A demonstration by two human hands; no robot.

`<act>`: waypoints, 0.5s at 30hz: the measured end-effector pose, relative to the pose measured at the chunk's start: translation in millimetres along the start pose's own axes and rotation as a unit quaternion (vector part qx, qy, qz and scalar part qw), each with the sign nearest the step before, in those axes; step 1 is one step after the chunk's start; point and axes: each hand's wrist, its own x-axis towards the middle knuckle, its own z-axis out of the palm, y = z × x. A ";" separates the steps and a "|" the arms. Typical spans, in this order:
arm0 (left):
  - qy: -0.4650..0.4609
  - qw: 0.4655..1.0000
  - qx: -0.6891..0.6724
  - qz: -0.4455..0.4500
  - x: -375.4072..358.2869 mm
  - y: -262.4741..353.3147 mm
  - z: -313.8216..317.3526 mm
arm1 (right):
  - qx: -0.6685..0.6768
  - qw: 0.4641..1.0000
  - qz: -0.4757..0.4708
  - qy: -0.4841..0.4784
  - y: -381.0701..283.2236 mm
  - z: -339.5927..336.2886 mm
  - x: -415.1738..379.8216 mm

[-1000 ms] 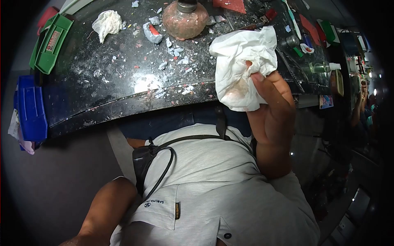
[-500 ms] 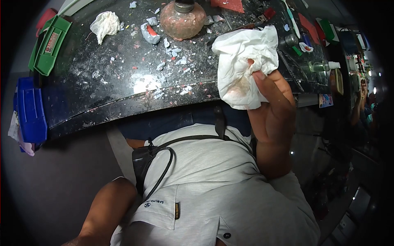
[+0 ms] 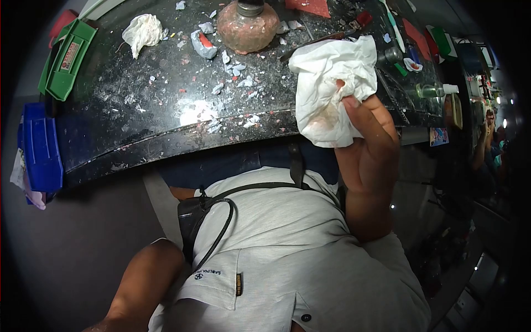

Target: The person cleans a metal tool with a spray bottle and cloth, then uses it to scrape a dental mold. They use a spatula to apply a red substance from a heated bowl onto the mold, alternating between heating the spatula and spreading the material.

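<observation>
My right hand (image 3: pixel 368 130) is raised over the front edge of the black table, its thumb and fingers pinched on a crumpled white tissue (image 3: pixel 323 105). The tissue has a brownish stain low down and a small reddish spot near my thumb; whether something lies inside it is hidden. Just behind its top edge is a dark, thin-bladed tool (image 3: pixel 318 44), partly covered. Of my left arm (image 3: pixel 146 279) only the bent elbow and forearm show at lower left; the left hand is outside the picture.
Grey and pink crumbs litter the black table (image 3: pixel 133 119). A round glass burner (image 3: pixel 248 27) stands at the back beside a grey-and-red lump (image 3: pixel 203 45) and another crumpled tissue (image 3: pixel 144 34). Green (image 3: pixel 69 61) and blue (image 3: pixel 41 146) trays are left; a small bottle (image 3: pixel 434 89) is right.
The tissue in my right hand has shifted very slightly to the right. My grip on it looks the same, and the things on the table have kept their places.
</observation>
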 end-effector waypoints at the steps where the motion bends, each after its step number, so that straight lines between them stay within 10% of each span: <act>1: 0.005 1.000 0.000 0.002 -0.1 -1.5 0.4 | 0.000 1.000 0.000 0.000 0.1 0.4 -0.1; 15: -0.004 1.000 -0.007 0.012 -2.9 7.9 -5.4 | -0.020 1.000 0.006 0.021 -0.4 3.3 0.6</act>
